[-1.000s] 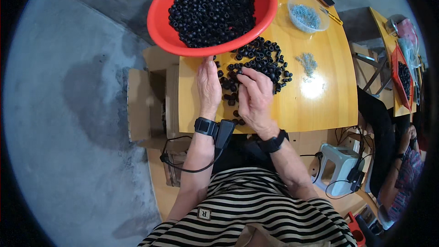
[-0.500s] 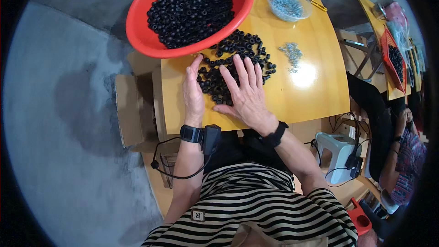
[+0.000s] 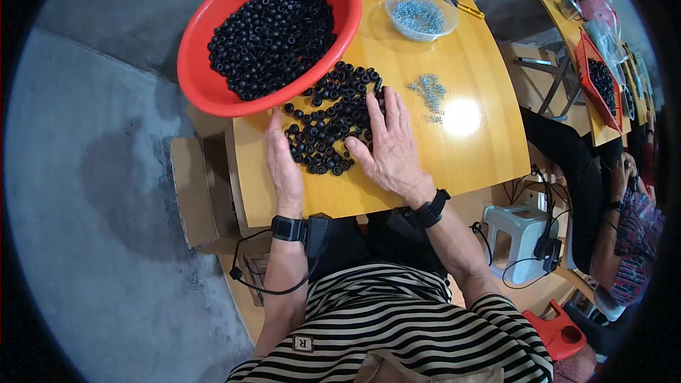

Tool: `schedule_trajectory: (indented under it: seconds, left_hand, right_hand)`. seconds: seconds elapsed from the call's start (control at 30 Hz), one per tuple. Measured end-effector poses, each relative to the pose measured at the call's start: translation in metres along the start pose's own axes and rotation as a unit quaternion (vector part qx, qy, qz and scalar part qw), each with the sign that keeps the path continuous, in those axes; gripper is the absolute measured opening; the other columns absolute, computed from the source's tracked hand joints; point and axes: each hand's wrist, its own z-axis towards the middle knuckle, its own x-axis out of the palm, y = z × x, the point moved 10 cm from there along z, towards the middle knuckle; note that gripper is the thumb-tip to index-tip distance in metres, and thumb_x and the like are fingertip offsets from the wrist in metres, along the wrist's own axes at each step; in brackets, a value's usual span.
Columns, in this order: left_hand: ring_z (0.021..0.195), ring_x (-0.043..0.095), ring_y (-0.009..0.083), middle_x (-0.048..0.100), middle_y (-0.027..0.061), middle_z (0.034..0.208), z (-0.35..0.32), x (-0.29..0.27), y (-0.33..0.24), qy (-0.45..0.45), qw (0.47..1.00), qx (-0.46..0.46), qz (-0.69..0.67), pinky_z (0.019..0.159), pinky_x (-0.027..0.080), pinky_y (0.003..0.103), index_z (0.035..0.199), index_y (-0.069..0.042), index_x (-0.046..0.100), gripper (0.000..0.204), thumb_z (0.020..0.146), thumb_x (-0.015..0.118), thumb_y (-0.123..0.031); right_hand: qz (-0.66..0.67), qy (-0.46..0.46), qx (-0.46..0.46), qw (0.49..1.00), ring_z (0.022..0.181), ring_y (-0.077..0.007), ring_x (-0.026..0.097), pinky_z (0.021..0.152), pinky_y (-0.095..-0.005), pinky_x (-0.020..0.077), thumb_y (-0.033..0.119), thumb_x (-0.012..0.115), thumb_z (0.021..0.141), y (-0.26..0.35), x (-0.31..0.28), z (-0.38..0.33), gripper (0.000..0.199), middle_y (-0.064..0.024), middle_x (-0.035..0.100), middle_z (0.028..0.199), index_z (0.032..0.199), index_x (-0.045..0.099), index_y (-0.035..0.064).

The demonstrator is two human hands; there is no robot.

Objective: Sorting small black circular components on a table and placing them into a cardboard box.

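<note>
On a yellow table (image 3: 482,149), toward its front left corner: a loose spread of small black pieces (image 3: 323,128), some ring-like, some rounded. Left hand (image 3: 286,170): on edge along the spread's left side, fingers together, tips by the rim of a red basin (image 3: 193,57) holding many more, overlapping the table's left edge. Right hand (image 3: 390,145): palm down at the spread's right side, fingers slightly parted, thumb wide; contents under the palm impossible to make out. Closed on nothing visible. For a tidy sweep, best to hold both palms low like walls and push gently, clear of the front edge and the bluish clear bits (image 3: 429,92) farther right. On the striped shirt (image 3: 397,323): a small square patch (image 3: 303,343) with a single letter. No other writing legible.
</note>
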Motion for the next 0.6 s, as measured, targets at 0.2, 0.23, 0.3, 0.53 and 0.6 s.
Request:
schedule_trajectory:
  seconds: [0.2,0.23,0.3,0.53,0.6]
  left_hand:
    - [0.15,0.012,0.0277,0.014,0.0171,0.161,0.018,-0.023,0.004,-0.075,0.983,0.007,-0.167,0.12,0.006,0.045,0.154,0.0,0.013,0.074,0.104,0.027,-0.052]
    - [0.15,0.01,0.0275,0.011,0.0165,0.162,0.02,-0.025,0.007,-0.073,0.982,0.002,-0.176,0.12,0.006,0.045,0.154,-0.001,0.011,0.075,0.103,0.027,-0.053]
    - [0.15,0.008,0.0273,0.008,0.0158,0.162,0.024,-0.028,0.012,-0.072,0.98,-0.002,-0.185,0.12,0.006,0.045,0.154,-0.001,0.009,0.076,0.103,0.028,-0.054]
    - [0.15,0.011,0.0253,0.013,0.0168,0.161,0.032,-0.033,0.02,-0.049,0.984,-0.013,-0.171,0.121,0.006,0.041,0.153,0.002,0.015,0.073,0.104,0.026,-0.051]
    - [0.149,0.012,0.025,0.015,0.0171,0.161,0.024,-0.027,0.021,-0.052,0.984,-0.014,-0.168,0.121,0.007,0.039,0.153,0.002,0.016,0.072,0.105,0.026,-0.05]
  right_hand:
    - [0.067,0.035,-0.05,0.996,0.14,-0.0512,0.023,0.116,-0.0522,0.0226,0.047,0.055,0.093,0.005,0.0,0.003,0.077,-0.0378,0.021,0.149,0.147,0.031,-0.0028]
    - [0.082,0.031,-0.047,0.995,0.14,-0.0513,0.022,0.116,-0.0522,0.0225,0.047,0.055,0.094,0.003,-0.002,0.003,0.076,-0.0377,0.021,0.149,0.146,0.031,-0.003]
    - [0.099,0.026,-0.046,0.994,0.14,-0.0514,0.022,0.116,-0.0521,0.0224,0.046,0.054,0.094,0.003,-0.003,0.004,0.075,-0.0377,0.021,0.149,0.146,0.031,-0.0032]
    - [0.072,0.038,-0.063,0.995,0.14,-0.0521,0.02,0.116,-0.0531,0.0202,0.046,0.052,0.095,0.008,-0.001,0.007,0.074,-0.0381,0.02,0.15,0.146,0.033,-0.0046]
    - [0.028,0.024,-0.057,0.998,0.14,-0.0523,0.02,0.117,-0.0536,0.0192,0.047,0.05,0.096,0.003,-0.003,0.01,0.074,-0.0384,0.02,0.15,0.146,0.032,-0.005]
